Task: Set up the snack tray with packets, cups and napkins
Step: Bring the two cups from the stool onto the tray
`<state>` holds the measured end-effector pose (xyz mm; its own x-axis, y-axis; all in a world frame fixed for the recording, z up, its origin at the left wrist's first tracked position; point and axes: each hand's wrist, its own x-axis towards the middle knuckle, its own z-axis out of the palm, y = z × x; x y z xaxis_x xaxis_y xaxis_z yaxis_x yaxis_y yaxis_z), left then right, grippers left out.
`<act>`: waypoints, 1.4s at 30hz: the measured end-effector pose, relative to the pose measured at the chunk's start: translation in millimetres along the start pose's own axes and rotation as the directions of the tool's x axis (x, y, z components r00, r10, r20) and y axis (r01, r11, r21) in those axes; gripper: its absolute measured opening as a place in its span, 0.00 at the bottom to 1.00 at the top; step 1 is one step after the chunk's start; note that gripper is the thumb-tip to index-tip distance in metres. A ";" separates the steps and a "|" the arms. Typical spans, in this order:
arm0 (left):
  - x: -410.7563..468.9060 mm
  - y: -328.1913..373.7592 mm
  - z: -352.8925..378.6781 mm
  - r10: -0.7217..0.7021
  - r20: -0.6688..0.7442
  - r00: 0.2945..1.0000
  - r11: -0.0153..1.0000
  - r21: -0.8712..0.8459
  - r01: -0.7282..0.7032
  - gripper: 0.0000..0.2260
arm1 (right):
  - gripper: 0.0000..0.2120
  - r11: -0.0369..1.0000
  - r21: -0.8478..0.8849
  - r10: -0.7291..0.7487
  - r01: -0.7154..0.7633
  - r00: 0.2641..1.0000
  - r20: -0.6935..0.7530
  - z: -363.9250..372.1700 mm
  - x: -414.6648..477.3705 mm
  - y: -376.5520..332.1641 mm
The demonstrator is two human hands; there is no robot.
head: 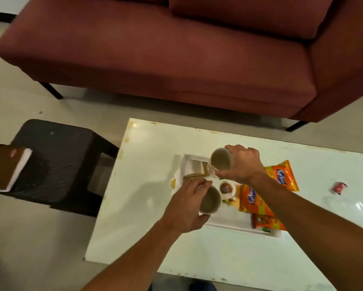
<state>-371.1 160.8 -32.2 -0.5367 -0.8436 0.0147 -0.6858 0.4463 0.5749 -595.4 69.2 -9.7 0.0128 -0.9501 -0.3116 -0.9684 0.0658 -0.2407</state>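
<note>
A white tray lies on the white table. My left hand grips a paper cup above the tray's near-left part. My right hand holds a second paper cup, patterned on the outside, over the tray's far end. Orange snack packets lie on the tray's right side: one in the middle, one nearer me, and another partly under my right wrist. A brownish flat item lies at the tray's far left; I cannot tell what it is.
A small red wrapper lies on the table's right side. A dark stool stands left of the table, with a brown and white object at its left edge. A maroon sofa stands beyond the table.
</note>
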 end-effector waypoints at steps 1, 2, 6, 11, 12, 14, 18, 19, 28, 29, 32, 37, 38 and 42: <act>3.7 7.7 10.0 0.011 0.013 1.000 1.000 0.003 -0.012 0.38 | 0.40 1.000 -0.001 -0.009 0.009 1.000 0.006 3.2 -2.5 10.0; 8.4 15.5 20.9 0.024 0.027 0.999 1.000 0.005 -0.024 0.39 | 0.41 1.000 -0.005 -0.011 0.011 1.000 0.015 6.5 -4.7 21.7; 22.9 33.9 58.2 0.050 0.111 0.993 0.998 0.030 -0.054 0.42 | 0.45 1.000 -0.024 -0.005 0.006 0.999 0.043 19.2 -6.5 57.2; 29.3 43.0 87.9 0.040 0.148 0.988 0.997 0.053 -0.048 0.42 | 0.45 0.999 -0.030 -0.019 0.021 0.998 0.061 34.4 -6.1 80.4; 29.6 43.0 91.6 0.044 0.154 0.987 0.997 0.057 -0.053 0.42 | 0.45 0.999 -0.030 -0.025 0.027 0.998 0.055 36.7 -5.7 82.4; 30.4 41.9 96.9 0.050 0.175 0.983 0.996 0.061 -0.062 0.43 | 0.45 0.999 -0.026 -0.030 0.031 0.999 0.043 38.9 -4.6 85.1; 32.5 37.4 100.3 0.050 0.204 0.978 0.995 0.073 -0.066 0.43 | 0.45 0.999 -0.025 -0.033 0.034 0.998 0.049 39.3 -1.6 85.0; 33.1 36.5 100.3 0.047 0.208 0.977 0.995 0.073 -0.063 0.43 | 0.45 0.999 -0.026 -0.034 0.035 0.998 0.049 39.6 -1.6 85.0; 42.6 37.4 99.1 0.098 0.290 0.952 0.991 0.056 -0.120 0.44 | 0.45 0.999 -0.020 -0.035 0.037 0.997 0.068 38.7 -3.7 82.6; 43.1 37.5 98.8 0.098 0.301 0.948 0.992 0.052 -0.119 0.45 | 0.46 0.999 -0.019 -0.032 0.034 0.996 0.077 37.8 -4.0 81.2; 44.1 38.3 98.9 0.108 0.331 0.937 0.990 0.054 -0.133 0.45 | 0.46 0.999 -0.039 -0.012 0.016 0.995 0.102 35.9 -5.4 78.0; 42.5 38.2 88.9 0.179 0.330 0.927 0.977 0.055 -0.208 0.48 | 0.48 0.998 -0.069 0.014 -0.007 0.994 0.109 35.1 -4.6 71.5; 42.0 38.1 84.4 0.197 0.329 0.924 0.974 0.045 -0.224 0.49 | 0.49 0.997 -0.073 0.011 -0.003 0.994 0.109 33.0 -5.7 69.3; 32.4 27.7 53.6 0.268 0.189 0.945 0.963 -0.045 -0.264 0.41 | 0.51 0.996 -0.048 -0.070 0.072 0.997 0.036 16.0 -9.1 49.6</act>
<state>-433.8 161.8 -59.6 -0.7836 -0.6211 0.0130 -0.4970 0.6393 0.5867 -639.5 86.0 -33.6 0.0895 -0.9409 -0.3266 -0.9759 -0.0173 -0.2176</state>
